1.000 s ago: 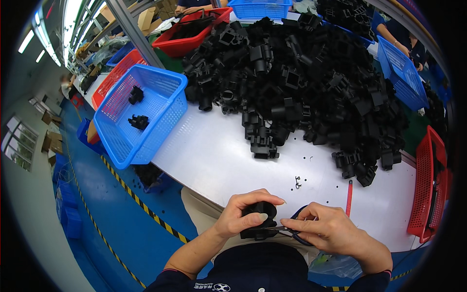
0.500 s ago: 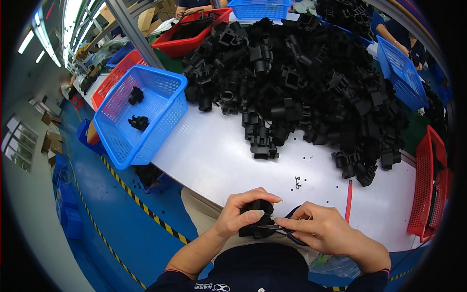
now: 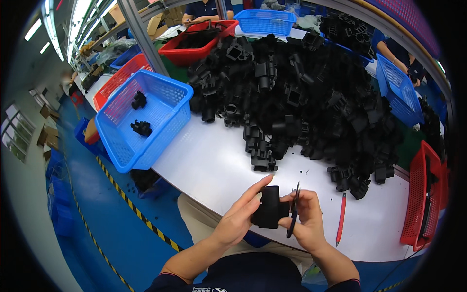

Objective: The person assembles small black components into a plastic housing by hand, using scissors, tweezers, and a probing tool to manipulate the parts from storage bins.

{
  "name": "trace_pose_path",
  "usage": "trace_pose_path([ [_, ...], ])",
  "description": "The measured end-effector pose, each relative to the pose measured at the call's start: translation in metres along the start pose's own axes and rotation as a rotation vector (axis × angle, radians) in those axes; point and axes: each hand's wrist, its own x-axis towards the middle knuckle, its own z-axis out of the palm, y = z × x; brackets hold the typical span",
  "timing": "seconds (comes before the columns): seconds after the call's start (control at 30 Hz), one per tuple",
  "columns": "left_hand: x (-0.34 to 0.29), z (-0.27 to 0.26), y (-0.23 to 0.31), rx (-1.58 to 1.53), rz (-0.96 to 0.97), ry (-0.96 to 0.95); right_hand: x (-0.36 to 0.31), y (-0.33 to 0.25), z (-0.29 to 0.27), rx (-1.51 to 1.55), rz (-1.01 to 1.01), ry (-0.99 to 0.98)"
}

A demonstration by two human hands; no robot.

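My left hand (image 3: pixel 237 217) grips a black moulded plastic part (image 3: pixel 267 209) by its left side, over the table's near edge. Its broad flat face shows now, with a narrower stub at the right. My right hand (image 3: pixel 310 225) holds small dark-handled scissors (image 3: pixel 294 214), their blades pointing up and away from me. The right thumb and fingertips are also at the part's stub; whether they press on it is hard to see. Beyond my hands lies a large heap of similar black plastic parts (image 3: pixel 292 121).
A blue basket (image 3: pixel 160 158) with two black parts stands at the left. Right of my hands lies a red pen-like stick (image 3: pixel 342 219), with a red basket (image 3: pixel 413 214) farther right. Another red basket (image 3: pixel 182 57) and a blue basket (image 3: pixel 265 22) stand at the back. People sit across the table.
The black part has been raised and turned so its flat face shows. The scissors have swung from lying across the part to upright beside it. My view has shifted slightly.
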Motion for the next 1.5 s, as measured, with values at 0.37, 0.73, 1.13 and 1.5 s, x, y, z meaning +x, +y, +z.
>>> trace_pose_path([
  [0.37, -0.009, -0.009, 0.001, -0.126, -0.063, -0.096, 0.014, 0.01, -0.002, 0.898, 0.536, 0.063],
  [0.73, -0.006, -0.014, -0.005, 0.048, 0.05, -0.12, 0.011, 0.014, -0.001, 1.027, 0.604, 0.058],
  [1.13, -0.006, -0.006, 0.0, 0.113, 0.043, -0.126, 0.002, 0.031, -0.007, 1.218, 0.732, 0.088],
  [1.5, -0.006, -0.006, -0.002, 0.229, 0.106, -0.143, 0.002, 0.03, -0.003, 1.452, 0.692, 0.001],
])
